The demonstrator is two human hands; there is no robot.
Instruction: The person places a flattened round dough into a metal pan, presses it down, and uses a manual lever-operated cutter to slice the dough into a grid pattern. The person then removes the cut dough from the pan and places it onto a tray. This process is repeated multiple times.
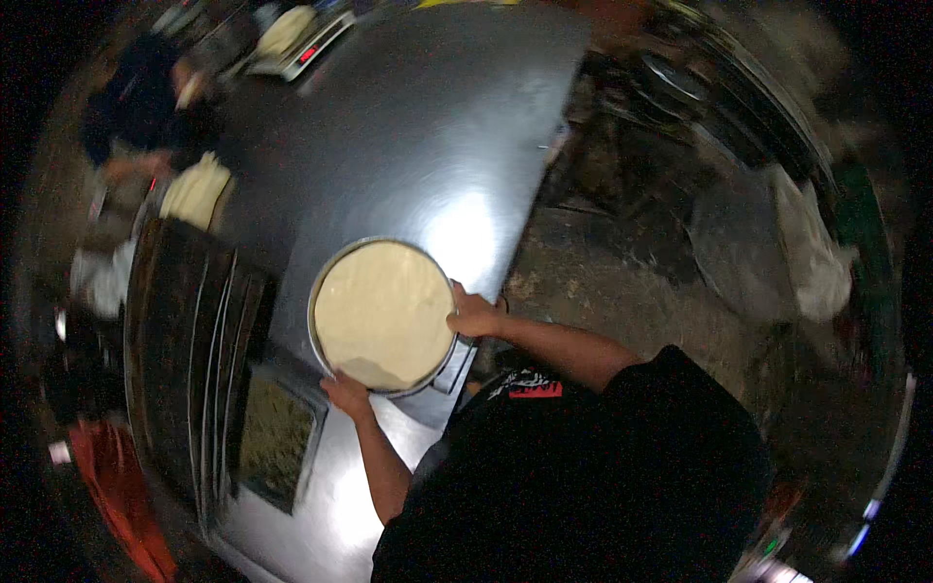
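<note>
Between my two hands is a round metal pan (312, 342) filled with pale yellow batter or dough (383, 313), its surface flat. My left hand (348, 396) grips the pan's rim at the lower left. On the right side, my right hand (474, 313) holds the rim, its thumb over the edge. The pan is over a shiny metal table (364, 146); whether its base touches the table I cannot tell.
Dark trays (175, 350) stand at the left, beside a rectangular tray (277, 437) with greenish-brown contents. A co-worker (138, 102) is at the upper left near pale dough (195, 191). Farther back is a digital scale (321, 47) with dough on it. Concrete floor (605, 270) shows at right.
</note>
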